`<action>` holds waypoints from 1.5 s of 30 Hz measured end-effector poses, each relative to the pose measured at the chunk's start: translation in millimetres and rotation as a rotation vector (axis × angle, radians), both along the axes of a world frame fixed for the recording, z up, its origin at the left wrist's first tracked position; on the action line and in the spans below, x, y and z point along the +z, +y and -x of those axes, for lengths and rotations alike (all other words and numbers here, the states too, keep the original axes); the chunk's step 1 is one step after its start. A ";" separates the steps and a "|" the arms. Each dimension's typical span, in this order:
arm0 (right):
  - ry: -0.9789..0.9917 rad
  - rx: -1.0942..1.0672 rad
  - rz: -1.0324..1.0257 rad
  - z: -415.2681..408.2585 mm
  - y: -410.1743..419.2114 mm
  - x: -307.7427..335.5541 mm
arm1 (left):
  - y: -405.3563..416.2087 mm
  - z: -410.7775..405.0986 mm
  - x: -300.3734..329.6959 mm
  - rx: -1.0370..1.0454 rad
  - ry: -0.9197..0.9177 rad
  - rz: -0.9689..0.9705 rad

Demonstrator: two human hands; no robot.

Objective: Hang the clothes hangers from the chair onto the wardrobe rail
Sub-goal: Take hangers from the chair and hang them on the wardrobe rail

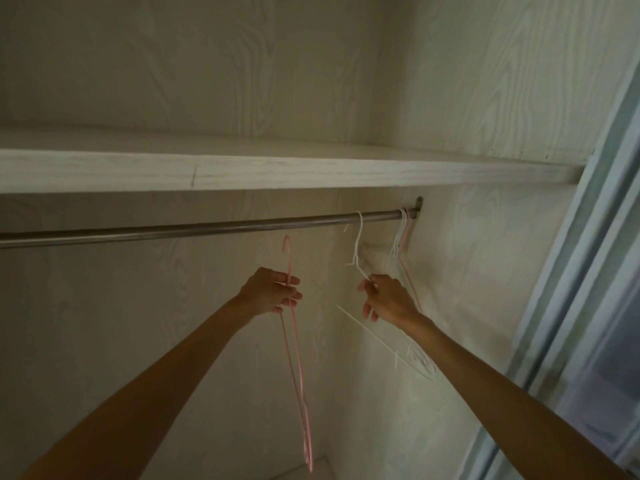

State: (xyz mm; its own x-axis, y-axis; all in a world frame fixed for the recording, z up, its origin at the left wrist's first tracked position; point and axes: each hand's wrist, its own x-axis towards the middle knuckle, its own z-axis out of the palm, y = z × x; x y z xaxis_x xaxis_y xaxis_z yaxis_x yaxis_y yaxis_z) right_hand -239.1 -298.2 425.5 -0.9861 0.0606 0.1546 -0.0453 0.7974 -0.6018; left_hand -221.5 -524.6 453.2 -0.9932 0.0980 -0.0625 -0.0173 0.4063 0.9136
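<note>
Below the wardrobe rail (207,228), whose left stretch is bare, the left hand (268,291) grips a pink hanger (294,341), its hook just under the rail. The right hand (388,299) pinches a white hanger (358,244) hooked over the rail, near hung hangers (403,233) at the rail's right end.

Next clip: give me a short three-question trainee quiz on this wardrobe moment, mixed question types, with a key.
1. True or false: the hook of the pink hanger in the left hand is already over the rail.
2. Which hand holds the white hanger whose hook sits on the rail? A) left B) right C) neither
3. Fill in: the hangers already hung are bunched at the rail's ____ end, by the bracket.

Key
1. False; its hook is below the rail.
2. B; the right hand pinches it.
3. Right.
</note>
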 end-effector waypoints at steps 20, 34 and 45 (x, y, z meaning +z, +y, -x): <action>0.549 -0.084 -0.726 67.5 31.3 54.4 | 8.0 17.2 4.9 -0.085 -0.048 0.067; 0.377 0.046 -0.420 7.8 11.1 50.7 | 33.5 9.0 20.8 -0.069 -0.112 0.035; -0.210 0.255 0.080 -56.0 -16.8 31.3 | 86.6 15.5 28.7 -0.113 0.105 0.106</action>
